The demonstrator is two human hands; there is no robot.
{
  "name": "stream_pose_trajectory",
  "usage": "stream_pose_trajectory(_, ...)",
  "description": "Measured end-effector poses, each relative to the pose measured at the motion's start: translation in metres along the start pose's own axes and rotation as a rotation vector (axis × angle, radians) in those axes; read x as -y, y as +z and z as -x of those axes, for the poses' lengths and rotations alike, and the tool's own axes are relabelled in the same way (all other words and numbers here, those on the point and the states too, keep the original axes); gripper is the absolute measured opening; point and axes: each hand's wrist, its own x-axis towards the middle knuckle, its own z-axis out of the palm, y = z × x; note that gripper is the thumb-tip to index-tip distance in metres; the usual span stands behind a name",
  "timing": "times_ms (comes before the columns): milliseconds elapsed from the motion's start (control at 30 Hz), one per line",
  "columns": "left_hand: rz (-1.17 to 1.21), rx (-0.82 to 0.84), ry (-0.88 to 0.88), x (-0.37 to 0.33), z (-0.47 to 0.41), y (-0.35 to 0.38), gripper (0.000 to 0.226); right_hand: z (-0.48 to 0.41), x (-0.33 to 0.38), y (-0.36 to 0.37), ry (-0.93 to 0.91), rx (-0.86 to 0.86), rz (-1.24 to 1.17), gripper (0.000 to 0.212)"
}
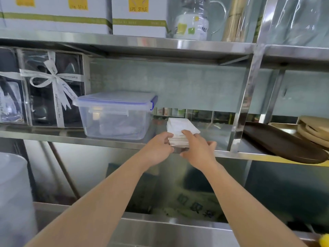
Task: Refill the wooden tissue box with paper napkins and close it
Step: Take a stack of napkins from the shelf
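Both arms reach up to a steel shelf (106, 138), where a stack of white paper napkins (179, 126) sits near the front edge, at about 3 o'clock from a clear plastic container (115, 118) with a blue-trimmed lid. The left hand (158, 148) curls against the left side of the stack, while the right hand (197, 148) lays its fingers (188, 133) over the top near corner with the thumb lower down; between them the napkins are squeezed from both sides. That two-sided grip looks meant to keep the loose sheets square. A darker edge shows just under the stack at 6 o'clock; it may be the wooden tissue box, but this cannot be told for sure, since the hands cover most of it, and no lid is visible. A brown tray (281, 143) rests well apart at 3 o'clock. The refill seems to be in its early or middle part, with closing not yet done
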Motion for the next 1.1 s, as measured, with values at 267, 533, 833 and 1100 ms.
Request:
stream_pose_trajectory(267,0.28,-0.139,-0.141,0.007,0.008,-0.004,0.019,-0.005,-0.009,-0.009,-0.147,-0.067,0.096,0.037)
stream_pose_trajectory(533,0.711,0.019,-0.464,0.018,0.006,-0.005,0.068,0.015,-0.015,-0.019,-0.315,-0.198,0.082,0.029)
stream_pose_trajectory(833,0.689,0.067,-0.501,0.004,0.01,0.005,0.049,0.047,-0.019,-0.014,-0.486,-0.34,0.128,0.036)
stream_pose_trajectory(1100,0.829,-0.194,-0.414,0.002,0.018,0.01,0.016,0.078,-0.009,-0.032,0.165,-0.003,-0.642,0.061)
